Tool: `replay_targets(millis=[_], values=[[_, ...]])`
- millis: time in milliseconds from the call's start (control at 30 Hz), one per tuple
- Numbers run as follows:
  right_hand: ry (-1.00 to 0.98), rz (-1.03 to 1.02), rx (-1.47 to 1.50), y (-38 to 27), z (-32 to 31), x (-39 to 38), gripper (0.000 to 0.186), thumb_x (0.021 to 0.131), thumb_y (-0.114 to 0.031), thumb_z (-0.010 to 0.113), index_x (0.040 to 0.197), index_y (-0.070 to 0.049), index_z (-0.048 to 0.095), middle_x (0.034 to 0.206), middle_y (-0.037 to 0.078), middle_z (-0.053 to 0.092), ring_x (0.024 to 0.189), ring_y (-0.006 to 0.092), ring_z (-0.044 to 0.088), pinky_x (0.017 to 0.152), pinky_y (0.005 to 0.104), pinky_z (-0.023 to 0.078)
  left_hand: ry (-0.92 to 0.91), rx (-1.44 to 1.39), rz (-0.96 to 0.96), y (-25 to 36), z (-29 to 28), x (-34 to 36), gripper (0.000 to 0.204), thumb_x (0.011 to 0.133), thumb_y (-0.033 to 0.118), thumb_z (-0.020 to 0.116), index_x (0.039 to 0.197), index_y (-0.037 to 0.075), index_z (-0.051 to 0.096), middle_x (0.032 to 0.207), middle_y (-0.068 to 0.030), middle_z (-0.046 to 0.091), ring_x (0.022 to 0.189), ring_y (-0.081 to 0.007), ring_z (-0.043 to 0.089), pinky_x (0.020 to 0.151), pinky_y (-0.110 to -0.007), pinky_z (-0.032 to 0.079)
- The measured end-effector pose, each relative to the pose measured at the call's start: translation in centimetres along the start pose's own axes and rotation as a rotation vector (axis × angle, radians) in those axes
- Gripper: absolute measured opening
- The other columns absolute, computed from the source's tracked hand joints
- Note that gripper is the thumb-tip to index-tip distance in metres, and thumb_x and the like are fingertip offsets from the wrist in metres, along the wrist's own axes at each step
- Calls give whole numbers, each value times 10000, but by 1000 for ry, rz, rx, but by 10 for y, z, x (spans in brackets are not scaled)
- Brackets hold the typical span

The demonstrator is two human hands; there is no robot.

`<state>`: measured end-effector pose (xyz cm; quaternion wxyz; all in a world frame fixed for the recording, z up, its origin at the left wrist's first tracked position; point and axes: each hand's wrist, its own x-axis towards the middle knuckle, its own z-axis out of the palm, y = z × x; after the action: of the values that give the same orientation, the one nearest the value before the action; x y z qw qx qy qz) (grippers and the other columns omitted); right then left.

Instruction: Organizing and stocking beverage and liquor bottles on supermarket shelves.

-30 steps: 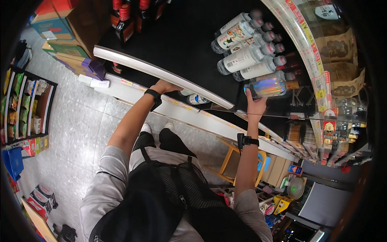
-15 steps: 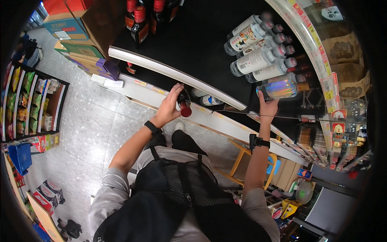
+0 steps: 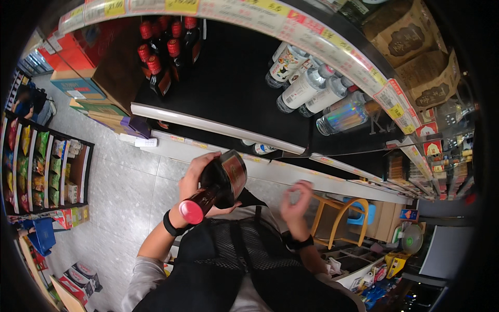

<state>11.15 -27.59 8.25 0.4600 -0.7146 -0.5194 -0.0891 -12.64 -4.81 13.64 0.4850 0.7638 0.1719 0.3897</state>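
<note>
While gripping a dark bottle (image 3: 234,174) in the left hand (image 3: 191,179) just in front of the black shelf (image 3: 228,78), clasped it around its broad body, with digits showing on two sides. Had its neck pointing away from the shelf, red cap (image 3: 191,212) outermost. Had the right hand (image 3: 295,205) free and loosely curled, likewise in front of the shelf but farther right, apart from the bottle. Wore a dark band (image 3: 171,223) on the left wrist. Saw a cluster of red-capped bottles (image 3: 174,49) at the left end of the shelf. Saw clear bottles (image 3: 304,93) with white labels toward its right end, and just beside them a shiny rainbow-tinted bottle (image 3: 343,118), also on the shelf. Noticed part of a white-labelled bottle (image 3: 263,148) below the shelf's pale front edge (image 3: 218,127). Found cardboard boxes (image 3: 78,88) stacked left of the shelf, and a snack rack (image 3: 79,169) farther left, well apart from it. Faced a strip of price tags (image 3: 306,31) above the shelf.
</note>
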Motion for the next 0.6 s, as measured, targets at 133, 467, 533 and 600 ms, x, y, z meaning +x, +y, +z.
replay_targets(millis=[133,467,533,600], values=[[-35,-32,188,-54,55,67,674,787,-84,834,1358,33,496,1284,243,550,1137,403,580,983,468,494,-1,43,81,36,-11,62,1189,559,330,1041,1509,12,403,1430,-196,560,1329,-319,584,1108,-432,498],[-111,-10,111,-20,127,177,701,874,-118,745,1480,72,448,1401,283,557,1244,460,572,1006,488,540,19,312,59,25,29,174,1126,605,355,1003,1487,-37,424,1423,-214,589,1233,-349,669,942,-437,637],[-106,11,108,-11,134,186,689,890,-126,745,1477,77,448,1399,286,568,1245,460,583,1001,492,546,13,335,49,10,33,191,1095,600,357,1004,1460,-42,456,1304,-219,648,1126,-358,706,905,-415,628],[-91,93,80,-13,138,193,670,905,-155,764,1456,75,459,1312,296,638,1151,465,658,920,504,588,26,319,34,-1,34,207,1016,585,365,1004,1384,-38,522,1183,-212,701,1037,-367,728,887,-409,600]])
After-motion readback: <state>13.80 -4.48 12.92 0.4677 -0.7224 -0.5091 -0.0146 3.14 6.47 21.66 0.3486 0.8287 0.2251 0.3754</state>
